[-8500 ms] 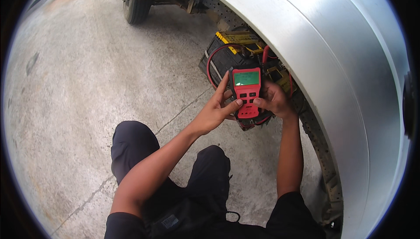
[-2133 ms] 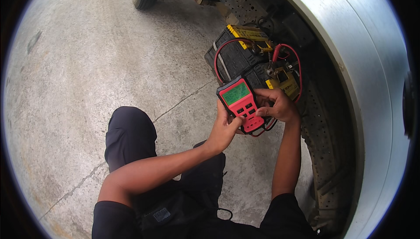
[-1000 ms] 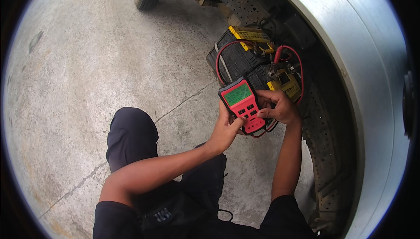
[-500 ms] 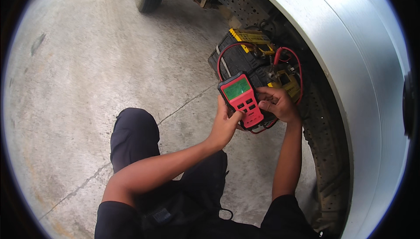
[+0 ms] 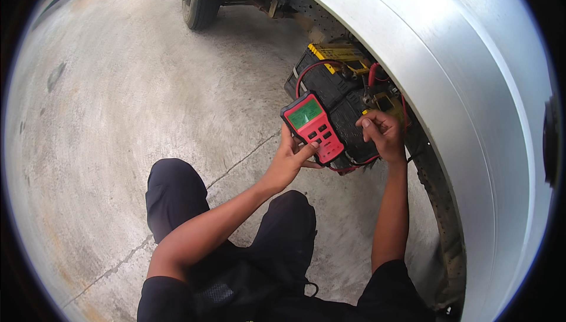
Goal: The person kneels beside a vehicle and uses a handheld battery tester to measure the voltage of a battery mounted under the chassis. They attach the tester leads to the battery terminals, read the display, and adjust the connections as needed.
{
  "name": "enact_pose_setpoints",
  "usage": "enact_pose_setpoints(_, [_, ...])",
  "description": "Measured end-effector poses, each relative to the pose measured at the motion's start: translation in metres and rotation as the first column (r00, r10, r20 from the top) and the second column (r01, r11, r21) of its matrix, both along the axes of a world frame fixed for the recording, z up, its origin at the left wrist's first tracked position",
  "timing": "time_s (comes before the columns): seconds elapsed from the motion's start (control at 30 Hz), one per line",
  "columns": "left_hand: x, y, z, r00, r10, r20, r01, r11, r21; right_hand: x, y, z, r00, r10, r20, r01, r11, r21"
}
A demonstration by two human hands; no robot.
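My left hand (image 5: 285,164) holds a red and black handheld battery tester (image 5: 325,143) by its lower left side, the thumb on its front near the buttons. Its green screen is lit and faces up at me. Just right of the tester, apart from it, is my right hand (image 5: 385,137), fingers curled in and thumb against them; nothing shows in it. Behind both hands sit two black batteries with yellow tops, the farther battery (image 5: 318,74) showing more fully. A red cable (image 5: 303,76) arches over it, and a red clamp (image 5: 372,74) stands at the nearer battery's terminal.
A large silvery curved metal panel (image 5: 471,86) fills the right side, close to my right arm. Beneath it runs a dirty vehicle frame rail (image 5: 439,225). A wheel (image 5: 200,4) stands at the far end. Concrete floor (image 5: 118,116) lies to the left, below my bent knees.
My right hand has let go of the tester and moved slightly right, its fingers curling. My left hand has drawn the tester a little to the left. The view has shifted slightly.
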State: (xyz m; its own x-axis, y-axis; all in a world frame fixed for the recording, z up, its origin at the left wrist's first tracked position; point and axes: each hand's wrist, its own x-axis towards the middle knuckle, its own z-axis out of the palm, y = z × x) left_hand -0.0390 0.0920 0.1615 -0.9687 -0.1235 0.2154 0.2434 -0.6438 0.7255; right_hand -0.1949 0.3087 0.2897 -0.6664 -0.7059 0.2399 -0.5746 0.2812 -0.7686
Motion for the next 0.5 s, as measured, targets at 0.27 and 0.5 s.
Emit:
enact_pose_setpoints(0.27, [-0.021,-0.036,-0.009,0.995,-0.092,-0.039,0.093,0.996,0.01,0.015,-0.089,0.008,0.526,-0.616,-0.587,0.576,0.765,-0.287])
enact_pose_setpoints(0.5, [-0.049,-0.059,-0.03,0.977,-0.184,-0.112,0.185,0.983,0.006,0.008,-0.128,0.002,0.068,-0.371,-0.926,0.686,0.692,-0.227])
